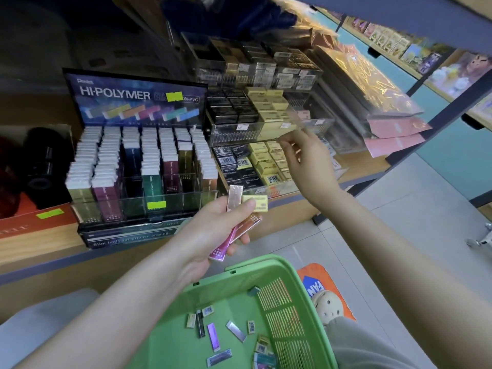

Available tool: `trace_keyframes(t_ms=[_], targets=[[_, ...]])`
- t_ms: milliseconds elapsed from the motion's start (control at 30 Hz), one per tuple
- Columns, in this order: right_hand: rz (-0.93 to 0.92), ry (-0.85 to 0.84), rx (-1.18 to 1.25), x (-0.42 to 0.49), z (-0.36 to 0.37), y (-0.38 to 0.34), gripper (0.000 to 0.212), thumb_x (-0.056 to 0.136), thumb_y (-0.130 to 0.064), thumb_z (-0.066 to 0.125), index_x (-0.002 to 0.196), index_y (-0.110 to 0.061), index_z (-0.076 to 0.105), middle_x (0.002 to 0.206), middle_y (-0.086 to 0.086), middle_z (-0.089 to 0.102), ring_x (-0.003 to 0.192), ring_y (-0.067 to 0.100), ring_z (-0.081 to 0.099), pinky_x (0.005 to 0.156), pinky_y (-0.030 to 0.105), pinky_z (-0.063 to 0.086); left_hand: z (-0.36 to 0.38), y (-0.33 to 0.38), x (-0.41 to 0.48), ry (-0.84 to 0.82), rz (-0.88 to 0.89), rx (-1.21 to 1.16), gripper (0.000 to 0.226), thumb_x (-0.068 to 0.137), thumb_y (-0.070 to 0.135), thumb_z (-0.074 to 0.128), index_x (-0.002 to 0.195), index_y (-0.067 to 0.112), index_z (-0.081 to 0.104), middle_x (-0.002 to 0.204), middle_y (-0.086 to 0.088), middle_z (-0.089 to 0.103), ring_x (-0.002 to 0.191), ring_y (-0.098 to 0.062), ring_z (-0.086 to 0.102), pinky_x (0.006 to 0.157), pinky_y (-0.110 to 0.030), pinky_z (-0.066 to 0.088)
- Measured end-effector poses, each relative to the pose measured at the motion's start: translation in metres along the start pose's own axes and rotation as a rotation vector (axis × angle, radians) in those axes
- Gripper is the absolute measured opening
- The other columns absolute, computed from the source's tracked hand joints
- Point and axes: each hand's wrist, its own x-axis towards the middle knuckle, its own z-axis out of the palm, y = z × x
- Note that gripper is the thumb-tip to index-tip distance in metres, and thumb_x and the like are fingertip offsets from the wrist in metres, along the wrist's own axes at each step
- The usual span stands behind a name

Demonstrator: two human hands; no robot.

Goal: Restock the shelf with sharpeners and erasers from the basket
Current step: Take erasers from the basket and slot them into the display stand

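Note:
My left hand [225,225] grips a bunch of erasers: slim pink and copper sticks [234,201] and a small yellow eraser [257,203], held in front of the shelf edge. My right hand [306,158] reaches to the clear tiered tray [314,123], fingers loosely bent beside the rows of yellow erasers [269,159]; whether it pinches anything I cannot tell. Below, the green basket [306,315] holds several loose erasers [213,334]. Left of the tray stands the Hi-Polymer display [138,169] with rows of slim erasers.
Black boxed erasers [229,158] fill the tray beside the yellow ones. Packets in shiny wrap [372,83] lie on the shelf at right. A black cylinder [42,161] and a red box [34,222] sit at far left. An upper shelf [399,12] overhangs.

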Motion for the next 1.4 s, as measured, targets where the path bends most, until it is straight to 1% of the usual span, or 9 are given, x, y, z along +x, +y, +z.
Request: trace_keyframes(t_ms=[167,333,500,600,667,800,967,1133,1400], targets=[[0.182,-0.333,0.308,-0.055,-0.026,-0.043,0.04,0.098,-0.036,0.043,0.084,-0.01,0.07,0.071,0.003,0.065,0.061,0.007,0.057,0.064,0.025,0.046,0.004,-0.001,-0.002,0.026,0.084,0.061,0.015,0.093,0.022,0.058,0.104,0.013,0.061,0.061,0.0,0.057,0.04,-0.004,0.047,0.034,-0.015,0.032],[0.317,-0.563,0.598,-0.077,-0.033,-0.046,0.028,0.095,-0.026,0.052,0.098,-0.003,0.068,0.077,0.014,0.068,0.068,0.013,0.066,0.07,0.029,0.058,0.007,-0.006,-0.001,0.073,0.21,0.188,0.007,0.093,0.021,0.058,0.1,0.019,0.061,0.054,0.011,0.057,0.04,-0.002,0.046,0.035,-0.015,0.032],[0.278,-0.48,0.592,-0.076,-0.039,-0.037,0.012,0.094,-0.017,0.055,0.095,-0.016,0.067,0.075,0.006,0.069,0.071,0.014,0.067,0.074,0.029,0.057,0.006,-0.008,0.0,0.056,0.22,0.218,0.007,0.093,0.025,0.058,0.099,0.024,0.061,0.072,-0.015,0.063,0.061,-0.023,0.045,0.044,-0.024,0.031],[0.234,-0.248,0.395,-0.052,-0.045,-0.022,0.013,0.096,-0.018,0.051,0.097,-0.017,0.064,0.081,0.001,0.068,0.075,0.011,0.066,0.074,0.025,0.054,0.005,-0.009,0.002,0.043,0.151,0.198,0.014,0.092,0.023,0.059,0.106,0.021,0.06,0.071,-0.017,0.061,0.056,-0.02,0.045,0.045,-0.022,0.033],[0.253,-0.133,0.279,-0.032,-0.044,-0.006,0.015,0.096,-0.018,0.053,0.104,-0.013,0.065,0.088,0.003,0.067,0.08,0.017,0.066,0.08,0.033,0.055,0.007,-0.008,0.003,0.022,0.094,0.177,0.015,0.093,0.021,0.059,0.108,0.018,0.06,0.065,-0.009,0.057,0.047,-0.012,0.045,0.041,-0.018,0.035],[0.326,-0.113,0.177,-0.003,-0.026,0.019,0.015,0.093,-0.023,0.057,0.104,-0.012,0.057,0.086,0.005,0.064,0.082,0.025,0.062,0.082,0.044,0.051,0.01,-0.005,0.003,-0.027,0.045,0.102,0.012,0.095,0.016,0.054,0.103,0.015,0.063,0.098,-0.028,0.065,0.052,-0.013,0.044,0.036,-0.017,0.031],[0.355,-0.233,0.145,0.017,-0.009,0.027,0.011,0.093,-0.023,0.057,0.095,-0.012,0.06,0.091,0.003,0.062,0.081,0.015,0.054,0.076,0.031,0.045,0.005,-0.004,0.007,-0.051,-0.008,-0.051,0.019,0.095,0.016,0.052,0.108,0.005,0.061,0.063,-0.01,0.056,0.049,-0.015,0.044,0.032,-0.017,0.03],[0.257,-0.279,0.161,0.021,-0.008,0.033,0.01,0.085,-0.016,0.069,0.093,-0.014,0.065,0.105,-0.001,0.063,0.083,0.012,0.058,0.059,0.002,0.041,-0.003,-0.002,0.012,-0.03,-0.055,-0.103,0.02,0.087,-0.001,0.048,0.106,0.0,0.055,0.051,-0.005,0.056,0.054,-0.019,0.042,0.031,-0.019,0.029],[0.118,-0.167,0.026,0.023,0.006,0.031,0.009,0.081,-0.005,0.07,0.083,-0.014,0.068,0.093,0.002,0.066,0.087,0.019,0.063,0.082,0.037,0.052,0.004,0.001,0.002,-0.089,0.03,0.037,0.018,0.088,0.009,0.063,0.105,0.002,0.062,0.074,-0.003,0.063,0.047,-0.003,0.048,0.034,-0.013,0.024]])
